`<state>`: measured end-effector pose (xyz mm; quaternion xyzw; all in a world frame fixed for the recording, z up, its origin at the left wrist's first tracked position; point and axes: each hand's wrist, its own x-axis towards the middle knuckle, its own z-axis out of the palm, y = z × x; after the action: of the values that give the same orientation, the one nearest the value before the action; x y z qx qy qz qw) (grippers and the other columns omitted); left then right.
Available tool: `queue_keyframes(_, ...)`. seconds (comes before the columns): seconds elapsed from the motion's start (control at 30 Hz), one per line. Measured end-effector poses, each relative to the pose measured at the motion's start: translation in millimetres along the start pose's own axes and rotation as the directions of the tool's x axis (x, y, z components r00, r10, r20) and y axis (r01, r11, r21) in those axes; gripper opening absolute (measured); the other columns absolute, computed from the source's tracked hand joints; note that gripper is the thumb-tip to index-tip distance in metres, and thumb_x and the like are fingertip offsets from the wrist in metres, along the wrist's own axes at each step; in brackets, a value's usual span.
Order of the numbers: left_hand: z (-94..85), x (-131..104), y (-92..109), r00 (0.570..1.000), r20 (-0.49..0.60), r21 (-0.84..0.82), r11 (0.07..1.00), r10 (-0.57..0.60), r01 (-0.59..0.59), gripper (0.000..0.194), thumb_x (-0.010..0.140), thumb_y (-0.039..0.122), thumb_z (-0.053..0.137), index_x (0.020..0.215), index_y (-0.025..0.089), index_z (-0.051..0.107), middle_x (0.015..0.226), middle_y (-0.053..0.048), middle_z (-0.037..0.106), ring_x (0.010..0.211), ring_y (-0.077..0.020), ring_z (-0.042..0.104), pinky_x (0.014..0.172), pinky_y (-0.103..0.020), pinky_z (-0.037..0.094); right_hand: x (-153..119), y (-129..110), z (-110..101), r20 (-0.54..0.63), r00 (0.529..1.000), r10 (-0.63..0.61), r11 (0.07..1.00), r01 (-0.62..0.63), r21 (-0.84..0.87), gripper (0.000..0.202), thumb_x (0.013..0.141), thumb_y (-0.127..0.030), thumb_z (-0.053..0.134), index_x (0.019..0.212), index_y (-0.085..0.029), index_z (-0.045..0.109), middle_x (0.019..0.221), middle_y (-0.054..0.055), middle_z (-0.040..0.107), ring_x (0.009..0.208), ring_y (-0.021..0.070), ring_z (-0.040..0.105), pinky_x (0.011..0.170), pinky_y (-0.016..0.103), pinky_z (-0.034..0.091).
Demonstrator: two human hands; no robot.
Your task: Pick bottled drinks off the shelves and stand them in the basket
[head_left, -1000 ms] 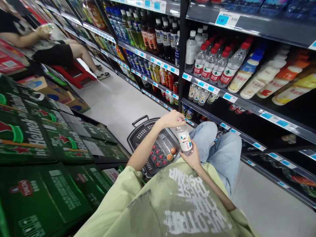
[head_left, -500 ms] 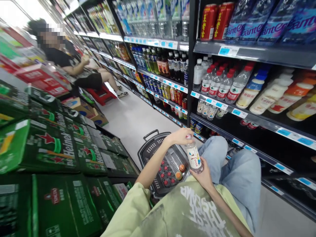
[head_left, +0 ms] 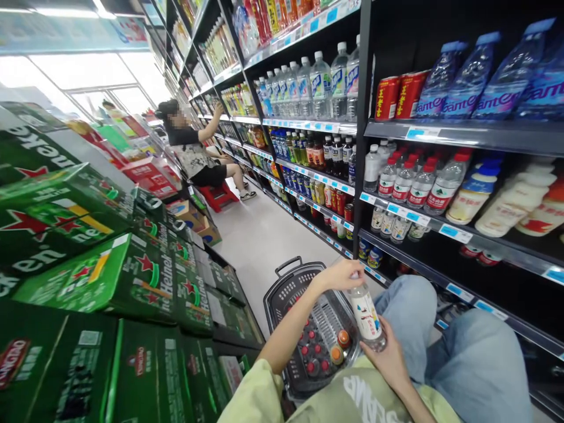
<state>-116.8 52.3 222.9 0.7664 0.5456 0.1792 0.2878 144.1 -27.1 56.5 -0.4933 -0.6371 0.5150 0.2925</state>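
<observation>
My left hand (head_left: pixel 346 275) is closed over the cap and neck of a clear plastic bottle (head_left: pixel 365 314) with a white patterned label. The cap is hidden under those fingers. Around the bottle's base, my right hand (head_left: pixel 385 348) is wrapped, steadying it at a tilt above my lap. Just left of the bottle, a black shopping basket (head_left: pixel 275 320) stands on the floor. Inside it are several red-capped bottles (head_left: pixel 311 346) and two orange-capped bottles (head_left: pixel 337 353).
Shelves (head_left: pixel 458 136) of drinks run along the right side. Stacked green beer cartons (head_left: pixel 145 282) line the left. Further down the aisle a person (head_left: pixel 198 147) sits on a red stool (head_left: pixel 219 195), one arm raised to the shelf. Pale floor (head_left: pixel 264 238) lies between.
My view has tilted up and shifted left, so more ceiling and upper shelf shows. Both hands keep hold of the bottle. The seated person has raised an arm to the shelf.
</observation>
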Motion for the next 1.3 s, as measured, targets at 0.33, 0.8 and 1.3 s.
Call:
queue_keyframes(0.33,-4.7,-19.9,-12.8,0.998,-0.03,-0.085,0.995,-0.053,0.051,0.013,0.084,0.024,0.078,0.08,0.018,0.067,0.083,0.001,0.066,0.079,-0.0127,0.059,0.08,-0.022,0.045,4.5,3.4,-1.5,0.112,0.994,-0.002,0.977,-0.022,0.21,0.066,0.074,-0.031,0.081,0.137,-0.022,0.062,0.137,0.016,0.073,0.125,0.0336,0.072,0.093,0.043,0.068)
queue_keyframes(0.8,0.8,-31.1,-44.5,0.981,0.031,0.063,0.98,-0.19,0.188,0.006,0.085,0.025,0.07,0.084,0.02,0.068,0.092,-0.001,0.068,0.08,-0.015,0.062,0.081,-0.026,0.047,8.8,-10.8,-4.3,0.087,0.993,-0.08,0.949,0.049,0.312,0.028,0.082,-0.037,0.08,0.105,-0.021,0.078,0.126,0.016,0.076,0.118,0.0321,0.075,0.098,0.047,0.066)
queue_keyframes(1.3,66.5,-64.9,-169.2,0.895,0.094,0.299,0.87,-0.435,0.392,0.013,0.075,0.01,0.067,0.086,0.015,0.071,0.1,-0.01,0.072,0.092,-0.0204,0.068,0.088,-0.028,0.053,10.1,-17.0,-12.0,0.138,0.989,-0.047,0.959,0.006,0.284,0.019,0.089,-0.036,0.071,0.099,-0.022,0.078,0.112,0.011,0.078,0.103,0.0254,0.076,0.089,0.039,0.068)
